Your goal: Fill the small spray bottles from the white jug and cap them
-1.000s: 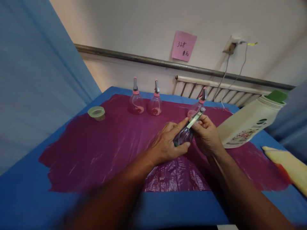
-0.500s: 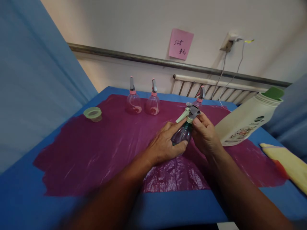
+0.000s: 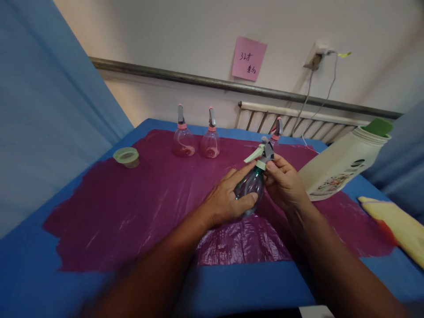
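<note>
A clear green spray bottle [image 3: 252, 185] with a grey and pale green trigger head is tilted between my two hands. Fingers of my left hand [image 3: 232, 194] wrap round its body. At the pale green collar, the thumb and fingers of my right hand [image 3: 285, 181] pinch the neck from the right. Behind stand two pink-collared spray bottles, one on the left [image 3: 184, 142] and another beside it [image 3: 210, 143]. A third pink-collared spray bottle [image 3: 275, 132] is partly hidden behind the one I hold.
Dark red plastic sheeting [image 3: 132, 207] covers much of the blue table [image 3: 159, 291]. A large cream jug [image 3: 341, 165] with a green piece in its mouth leans at right, near a yellow cloth [image 3: 394, 216]. A small lidded tub [image 3: 127, 157] sits at left. A metal rail [image 3: 185, 79] crosses the wall.
The green spray bottle's trigger head has turned slightly in my grip, and its collar shows more. Both hands keep nearly the same place. The view has shifted a little.
</note>
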The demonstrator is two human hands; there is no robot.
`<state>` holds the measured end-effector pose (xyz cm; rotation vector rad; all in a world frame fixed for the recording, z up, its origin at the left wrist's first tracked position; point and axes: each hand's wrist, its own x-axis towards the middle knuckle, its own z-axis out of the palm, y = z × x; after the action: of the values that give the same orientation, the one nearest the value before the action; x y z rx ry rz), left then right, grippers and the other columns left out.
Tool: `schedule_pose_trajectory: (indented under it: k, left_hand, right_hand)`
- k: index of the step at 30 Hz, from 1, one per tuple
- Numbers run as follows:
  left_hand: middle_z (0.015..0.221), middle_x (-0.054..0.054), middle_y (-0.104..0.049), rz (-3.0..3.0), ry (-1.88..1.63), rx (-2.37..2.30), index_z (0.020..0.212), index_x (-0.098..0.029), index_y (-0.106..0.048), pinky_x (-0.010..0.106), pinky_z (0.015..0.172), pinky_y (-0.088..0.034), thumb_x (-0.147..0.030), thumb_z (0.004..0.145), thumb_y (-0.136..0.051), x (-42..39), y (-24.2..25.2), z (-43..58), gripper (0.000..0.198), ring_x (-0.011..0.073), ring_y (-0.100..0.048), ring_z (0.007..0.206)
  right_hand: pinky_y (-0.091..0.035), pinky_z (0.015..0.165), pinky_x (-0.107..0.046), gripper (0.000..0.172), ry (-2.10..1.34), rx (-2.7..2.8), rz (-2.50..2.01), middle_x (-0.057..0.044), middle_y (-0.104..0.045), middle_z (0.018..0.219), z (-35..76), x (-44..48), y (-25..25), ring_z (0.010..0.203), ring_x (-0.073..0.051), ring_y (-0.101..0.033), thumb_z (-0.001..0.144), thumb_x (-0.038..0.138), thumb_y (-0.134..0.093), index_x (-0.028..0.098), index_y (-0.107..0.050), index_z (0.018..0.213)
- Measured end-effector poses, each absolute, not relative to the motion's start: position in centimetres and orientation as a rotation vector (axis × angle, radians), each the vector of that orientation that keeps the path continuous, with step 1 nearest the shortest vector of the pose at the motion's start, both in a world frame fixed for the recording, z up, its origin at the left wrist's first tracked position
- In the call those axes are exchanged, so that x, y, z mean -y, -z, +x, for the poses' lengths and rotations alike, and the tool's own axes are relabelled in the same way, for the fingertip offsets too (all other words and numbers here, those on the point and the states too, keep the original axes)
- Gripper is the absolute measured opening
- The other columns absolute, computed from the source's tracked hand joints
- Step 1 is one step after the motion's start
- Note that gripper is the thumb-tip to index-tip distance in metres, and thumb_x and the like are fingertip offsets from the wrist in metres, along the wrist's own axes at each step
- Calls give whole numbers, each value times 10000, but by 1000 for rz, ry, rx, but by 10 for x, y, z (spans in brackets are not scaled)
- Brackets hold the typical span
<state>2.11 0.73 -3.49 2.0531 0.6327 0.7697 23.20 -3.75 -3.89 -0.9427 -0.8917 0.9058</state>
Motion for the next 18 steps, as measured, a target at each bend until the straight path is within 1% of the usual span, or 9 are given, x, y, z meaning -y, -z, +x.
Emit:
schedule_pose_trajectory:
  k: [3,7,10,12,14,18]
  left_hand:
    - [1549,85,-697,2045,-774,-620,1737,-399,-517,617,1252,-548,-402,929,-730,-9,34,21,836,384,-683,1424]
    - [1586,107,-671,2075,-763,-637,1770,-383,-474,634,1286,-510,-394,924,-736,-8,33,22,885,398,-646,1472]
    - [1518,101,-688,2098,-769,-697,1775,-399,-463,603,1249,-546,-397,927,-738,-5,34,23,891,363,-691,1379]
    - [1450,90,-696,2120,-771,-720,1768,-410,-473,586,1215,-570,-404,930,-739,-4,35,23,879,341,-714,1303]
    - [1402,82,-694,2147,-771,-724,1762,-414,-483,580,1193,-577,-399,933,-741,-4,36,23,868,333,-718,1266]
    - [1326,81,-693,2193,-754,-722,1763,-415,-481,566,1131,-592,-393,941,-732,-5,37,23,859,337,-715,1222]
  right_hand:
    - [-659,959,-415,516,-943,897,-942,-21,-839,1125,232,37,39,971,-218,-787,795,543,-1011,320,-780,1199]
    - [-650,860,-356,532,-919,863,-952,4,-821,1011,232,35,40,860,-181,-746,737,519,-1056,304,-776,1135]
    - [-630,805,-286,548,-912,774,-927,28,-808,984,227,33,39,827,-139,-715,672,452,-1103,296,-778,1084]
    - [-620,789,-260,581,-913,733,-904,40,-804,973,223,32,39,821,-124,-702,634,420,-1125,301,-791,1095]
    - [-611,789,-245,596,-922,714,-878,49,-799,957,219,31,39,815,-113,-692,612,395,-1137,299,-811,1101]
    - [-597,822,-242,494,-974,706,-861,35,-804,941,215,32,43,830,-112,-690,638,386,-1129,256,-847,1022]
